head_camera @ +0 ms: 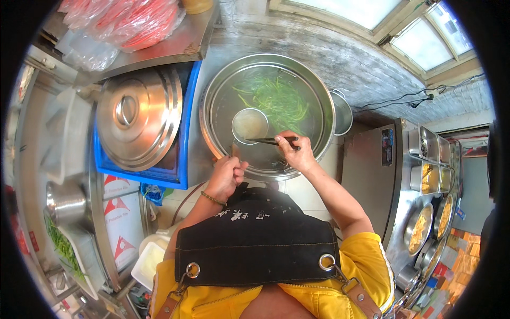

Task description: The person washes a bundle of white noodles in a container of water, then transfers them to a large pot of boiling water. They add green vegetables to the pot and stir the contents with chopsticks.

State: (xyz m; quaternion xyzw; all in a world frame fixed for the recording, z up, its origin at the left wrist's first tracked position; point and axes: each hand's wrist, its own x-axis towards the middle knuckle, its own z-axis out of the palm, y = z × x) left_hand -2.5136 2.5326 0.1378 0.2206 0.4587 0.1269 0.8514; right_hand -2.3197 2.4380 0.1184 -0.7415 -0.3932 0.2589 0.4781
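A large round steel pot [215, 148] of cloudy liquid stands before me. Leafy green vegetables [279, 99] float toward its far right side. My left hand [228, 172] is closed around the handle of a noodle strainer [250, 122], at the pot's near rim. Pale noodles, as they appear, [249, 125] lie inside the strainer. In my right hand [297, 153] is a pair of dark chopsticks [266, 140], whose tips reach over the strainer's near edge. Part of the strainer's handle is hidden by my fingers.
To the left, a steel lid [147, 127] rests over a blue plastic crate [185, 159]. Bagged red goods [131, 24] sit on a steel shelf [159, 54] above it. A smaller metal pot [342, 113] stands right of the big one. Food bowls [418, 229] line the far-right counter.
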